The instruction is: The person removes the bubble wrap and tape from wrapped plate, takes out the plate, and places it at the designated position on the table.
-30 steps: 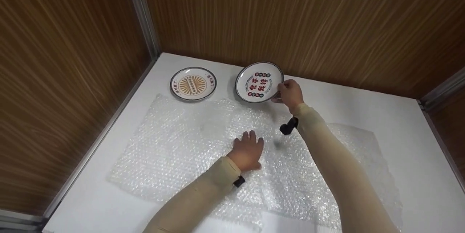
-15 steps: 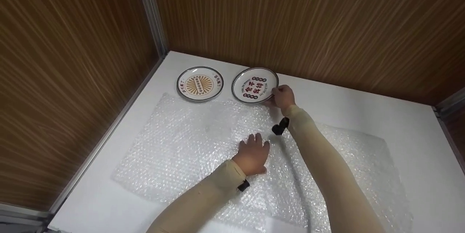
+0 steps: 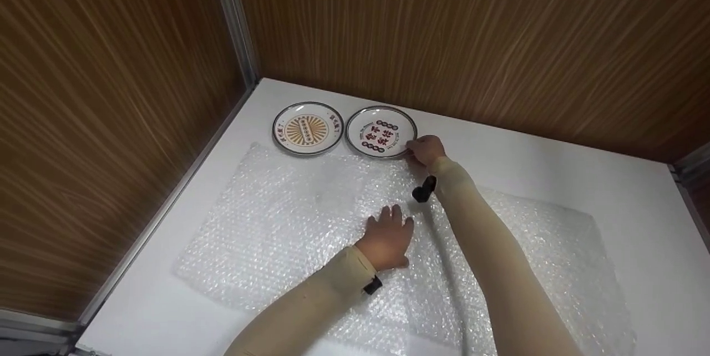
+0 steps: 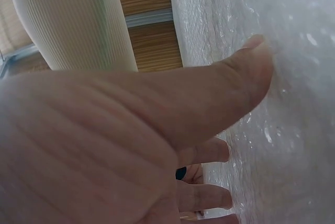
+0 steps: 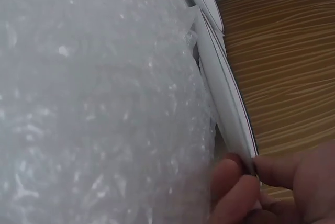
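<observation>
A white plate with red characters sits at the back of the table, its dark rim close beside another plate. My right hand pinches its right edge, thumb above and fingers below, as the right wrist view shows at the plate's side. To its left lies the white plate with an orange sunburst. My left hand rests with spread fingers on a sheet of bubble wrap. The left wrist view shows the left thumb lying against the wrap.
Bubble wrap covers much of the white table, reaching under both forearms. A wood-grain panel rises behind the plates, and another wood-grain panel stands on the left. A metal strip joins them at the corner.
The red-character plate has come down and left from a tilted position to lie beside the sunburst plate, my right hand still holding its edge. The left hand stays on the wrap.
</observation>
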`<control>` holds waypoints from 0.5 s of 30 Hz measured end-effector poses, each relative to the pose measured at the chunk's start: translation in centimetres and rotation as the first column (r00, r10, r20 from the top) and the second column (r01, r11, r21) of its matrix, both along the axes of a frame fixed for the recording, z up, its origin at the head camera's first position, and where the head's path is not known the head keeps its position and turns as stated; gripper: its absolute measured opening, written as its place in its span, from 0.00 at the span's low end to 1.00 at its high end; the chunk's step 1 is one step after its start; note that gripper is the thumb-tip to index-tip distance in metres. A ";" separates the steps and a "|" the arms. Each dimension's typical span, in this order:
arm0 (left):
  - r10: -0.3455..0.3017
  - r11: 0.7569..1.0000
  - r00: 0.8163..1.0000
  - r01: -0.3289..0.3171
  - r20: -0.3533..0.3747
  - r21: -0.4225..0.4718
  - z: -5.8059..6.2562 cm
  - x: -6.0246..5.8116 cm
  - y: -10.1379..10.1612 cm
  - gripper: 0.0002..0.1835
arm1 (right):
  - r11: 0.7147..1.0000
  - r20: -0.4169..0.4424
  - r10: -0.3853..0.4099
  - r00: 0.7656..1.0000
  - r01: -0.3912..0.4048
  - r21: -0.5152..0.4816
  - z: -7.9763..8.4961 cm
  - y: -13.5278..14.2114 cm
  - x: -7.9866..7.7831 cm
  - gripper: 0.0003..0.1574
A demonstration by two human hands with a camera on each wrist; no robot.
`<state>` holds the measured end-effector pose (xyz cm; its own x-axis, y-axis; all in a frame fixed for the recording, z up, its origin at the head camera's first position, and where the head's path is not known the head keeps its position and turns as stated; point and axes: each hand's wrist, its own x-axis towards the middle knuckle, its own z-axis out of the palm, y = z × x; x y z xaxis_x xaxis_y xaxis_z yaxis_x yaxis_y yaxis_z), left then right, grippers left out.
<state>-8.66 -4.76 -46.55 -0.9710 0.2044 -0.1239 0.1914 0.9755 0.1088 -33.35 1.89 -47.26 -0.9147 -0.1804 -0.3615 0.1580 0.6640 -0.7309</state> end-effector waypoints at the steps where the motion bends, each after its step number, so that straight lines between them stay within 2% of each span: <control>1: -0.002 1.000 1.000 0.002 0.004 0.001 0.0 0.0 0.0 0.50 | 1.000 0.019 -0.003 1.000 0.003 0.008 -0.2 0.0 -0.1 0.22; 4: -0.009 1.000 1.000 0.009 0.001 0.008 -0.1 -0.1 0.0 0.49 | 0.999 0.080 -0.034 0.996 0.033 0.007 -0.5 0.1 -0.1 0.24; 7: -0.018 1.000 1.000 0.018 -0.008 0.018 -0.3 -0.1 -0.1 0.49 | 0.999 0.096 -0.044 0.994 0.041 0.033 -0.4 0.1 0.0 0.24; 11: -0.022 0.999 1.000 0.022 -0.006 0.038 -0.5 -0.1 -0.3 0.48 | 0.990 0.065 0.067 0.996 -0.075 0.121 0.3 0.2 0.5 0.20; 15: -0.014 0.998 1.000 0.014 0.000 0.064 -0.6 -0.3 -0.7 0.47 | 0.984 0.059 0.173 0.983 -0.175 0.028 1.5 0.6 1.5 0.23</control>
